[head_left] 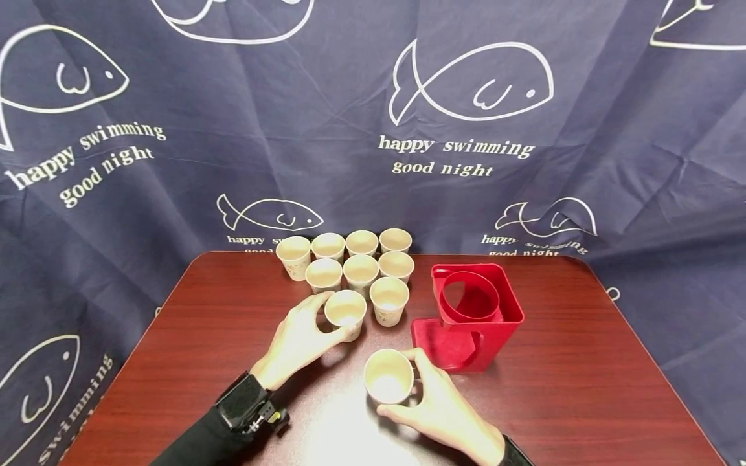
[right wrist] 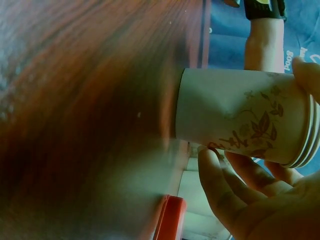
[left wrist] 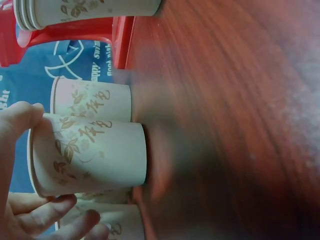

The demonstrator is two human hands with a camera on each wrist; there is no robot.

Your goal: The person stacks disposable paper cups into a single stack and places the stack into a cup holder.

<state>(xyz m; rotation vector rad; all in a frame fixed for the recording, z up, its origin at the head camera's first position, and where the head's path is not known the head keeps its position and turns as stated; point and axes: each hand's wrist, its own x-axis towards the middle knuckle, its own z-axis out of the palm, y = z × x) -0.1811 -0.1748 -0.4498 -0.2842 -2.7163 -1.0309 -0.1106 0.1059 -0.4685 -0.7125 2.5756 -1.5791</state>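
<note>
stacked rims (right wrist: pixel 306 131), r-wrist view only

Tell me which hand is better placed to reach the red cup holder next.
Probably the right hand: it grips a paper cup stack close in front of the red cup holder. The left hand holds a paper cup farther off, beside the cup cluster.

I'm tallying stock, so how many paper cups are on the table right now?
10, though the right-hand one looks like a nested stack. Eight stand grouped at the table's far edge, one in the left hand, one in the right hand.
</note>
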